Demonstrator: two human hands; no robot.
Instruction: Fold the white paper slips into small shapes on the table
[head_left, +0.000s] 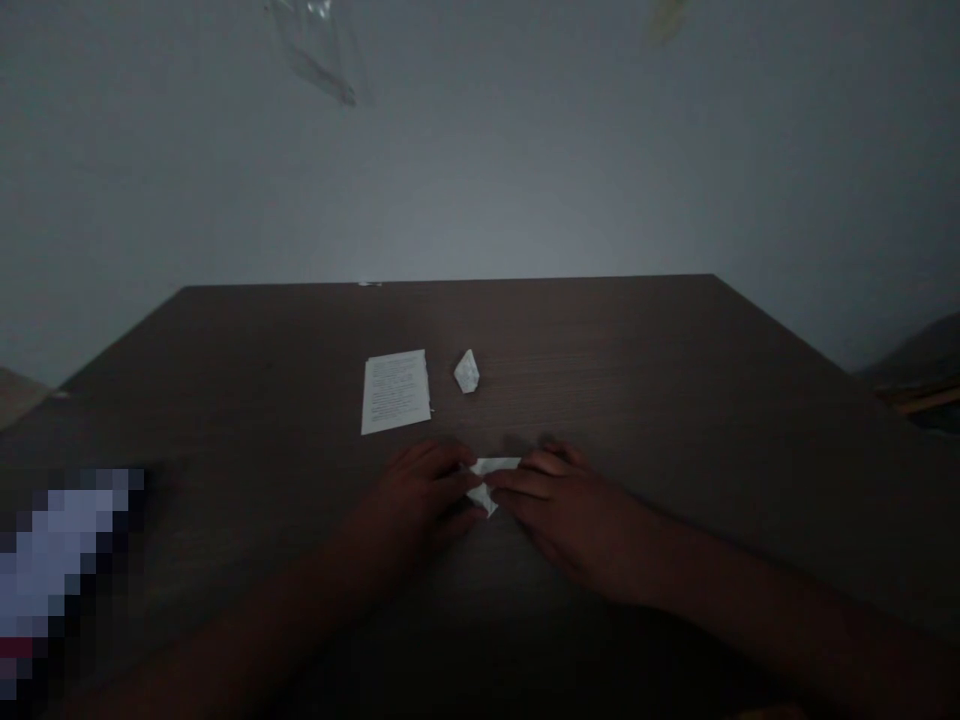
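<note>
A small piece of white folded paper (497,464) lies on the dark table between my two hands, its lower end narrowing to a point. My left hand (427,495) holds its left side, fingers bent and pressed to the paper. From the right, my right hand (574,510) presses on the paper with its fingers close together, covering part of it. The fingertips of both hands almost meet over the middle. Beyond them sits a small folded paper shape (467,373), apart from both hands. My fingers hide how the held paper's sides are folded.
Left of the folded shape lies a stack of printed paper sheets (397,393). A blurred-out, pixelated object (67,540) is at the table's left. The wooden table (600,350) meets a pale wall (510,150), where a clear plastic bag (311,45) hangs. The light is dim.
</note>
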